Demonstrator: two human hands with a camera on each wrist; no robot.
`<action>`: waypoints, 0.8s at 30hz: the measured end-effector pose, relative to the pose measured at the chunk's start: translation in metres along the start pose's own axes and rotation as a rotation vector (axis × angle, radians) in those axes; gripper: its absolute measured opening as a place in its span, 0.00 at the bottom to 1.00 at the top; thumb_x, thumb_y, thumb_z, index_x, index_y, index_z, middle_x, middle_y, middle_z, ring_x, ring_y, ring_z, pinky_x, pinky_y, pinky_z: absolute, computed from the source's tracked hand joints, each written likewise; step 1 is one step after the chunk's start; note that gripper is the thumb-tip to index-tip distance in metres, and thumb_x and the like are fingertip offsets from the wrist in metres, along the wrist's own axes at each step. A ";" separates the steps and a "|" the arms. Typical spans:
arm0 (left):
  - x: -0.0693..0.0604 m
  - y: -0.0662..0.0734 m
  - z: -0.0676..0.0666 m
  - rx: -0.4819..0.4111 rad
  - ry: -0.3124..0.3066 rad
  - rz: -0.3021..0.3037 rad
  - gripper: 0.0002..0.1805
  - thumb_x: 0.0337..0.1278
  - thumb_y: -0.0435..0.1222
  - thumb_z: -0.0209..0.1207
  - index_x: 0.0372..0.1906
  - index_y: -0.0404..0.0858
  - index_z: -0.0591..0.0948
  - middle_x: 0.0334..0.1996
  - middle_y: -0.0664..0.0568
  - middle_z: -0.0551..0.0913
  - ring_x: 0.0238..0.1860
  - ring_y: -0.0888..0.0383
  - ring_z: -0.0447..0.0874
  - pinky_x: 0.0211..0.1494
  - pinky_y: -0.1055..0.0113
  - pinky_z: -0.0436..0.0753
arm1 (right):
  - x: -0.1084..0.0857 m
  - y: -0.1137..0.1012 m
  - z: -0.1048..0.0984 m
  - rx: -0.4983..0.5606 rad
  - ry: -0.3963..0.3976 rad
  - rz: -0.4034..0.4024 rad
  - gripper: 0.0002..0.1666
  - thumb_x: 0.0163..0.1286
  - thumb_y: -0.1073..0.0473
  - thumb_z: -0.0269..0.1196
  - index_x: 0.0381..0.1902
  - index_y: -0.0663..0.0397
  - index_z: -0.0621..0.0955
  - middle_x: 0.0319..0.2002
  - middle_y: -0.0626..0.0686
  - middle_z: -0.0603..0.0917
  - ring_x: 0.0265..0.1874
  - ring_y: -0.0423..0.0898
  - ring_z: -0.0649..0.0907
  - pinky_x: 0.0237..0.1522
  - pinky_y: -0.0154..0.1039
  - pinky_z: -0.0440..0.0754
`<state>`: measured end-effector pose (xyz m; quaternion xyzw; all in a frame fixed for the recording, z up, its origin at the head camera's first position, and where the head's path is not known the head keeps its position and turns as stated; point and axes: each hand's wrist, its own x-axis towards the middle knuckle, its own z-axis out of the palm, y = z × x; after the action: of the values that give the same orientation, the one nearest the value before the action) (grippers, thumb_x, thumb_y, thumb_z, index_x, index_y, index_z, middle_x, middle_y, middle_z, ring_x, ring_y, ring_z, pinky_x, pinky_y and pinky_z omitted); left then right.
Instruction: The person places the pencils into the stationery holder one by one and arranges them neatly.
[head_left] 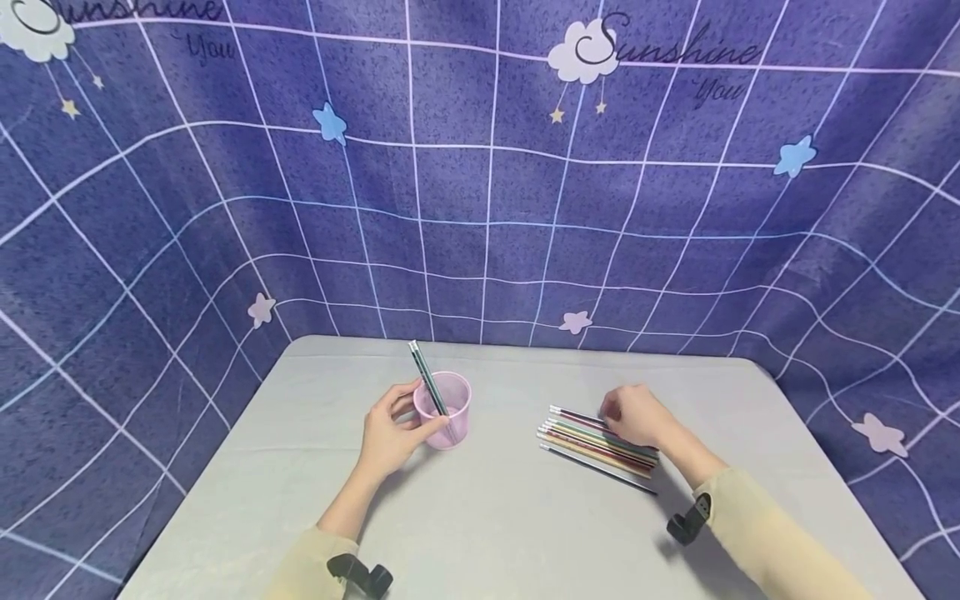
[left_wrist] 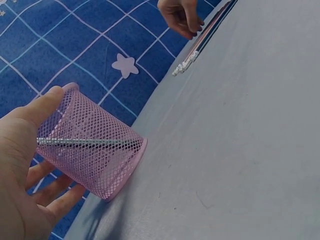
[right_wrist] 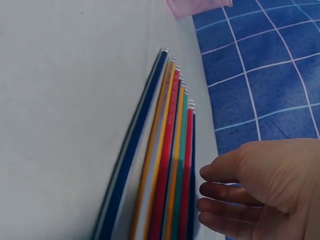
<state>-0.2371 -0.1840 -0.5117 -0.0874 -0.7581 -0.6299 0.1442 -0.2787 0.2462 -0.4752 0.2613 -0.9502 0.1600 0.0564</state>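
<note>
A pink mesh pencil cup (head_left: 459, 429) stands on the table, and my left hand (head_left: 392, 435) grips it around the side, thumb near the rim. Green pencils (head_left: 426, 373) lean inside it; in the left wrist view they show through the mesh wall (left_wrist: 100, 125). Further right, several coloured pencils (head_left: 596, 448) lie side by side on the table, their white eraser ends toward the cup. My right hand (head_left: 637, 415) hovers at the far edge of this row. Its fingers (right_wrist: 227, 192) are loosely bent with nothing between them, apart from the nearest pencils in the right wrist view.
The table (head_left: 480, 533) has a pale grey cover. A blue-purple curtain (head_left: 450, 183) with a grid, stars and clouds hangs behind it and at both sides. One dark pencil (head_left: 598, 468) lies slightly apart, on the near side of the row.
</note>
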 end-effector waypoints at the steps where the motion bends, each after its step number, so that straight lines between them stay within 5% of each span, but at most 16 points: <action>1: 0.000 0.000 0.000 -0.001 0.001 -0.002 0.38 0.44 0.30 0.83 0.64 0.34 0.81 0.59 0.35 0.88 0.60 0.36 0.89 0.59 0.55 0.93 | -0.001 0.000 0.001 0.001 -0.003 0.002 0.04 0.58 0.67 0.72 0.29 0.53 0.88 0.24 0.45 0.87 0.25 0.40 0.84 0.34 0.42 0.90; 24: 0.000 0.000 0.001 0.010 0.013 -0.002 0.38 0.45 0.30 0.83 0.65 0.34 0.81 0.58 0.35 0.89 0.59 0.36 0.89 0.60 0.51 0.93 | -0.002 0.000 0.011 -0.046 -0.016 0.061 0.05 0.60 0.68 0.74 0.30 0.54 0.89 0.24 0.47 0.88 0.26 0.41 0.84 0.34 0.43 0.90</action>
<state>-0.2369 -0.1832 -0.5122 -0.0817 -0.7604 -0.6269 0.1488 -0.2774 0.2437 -0.4859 0.2322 -0.9616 0.1378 0.0496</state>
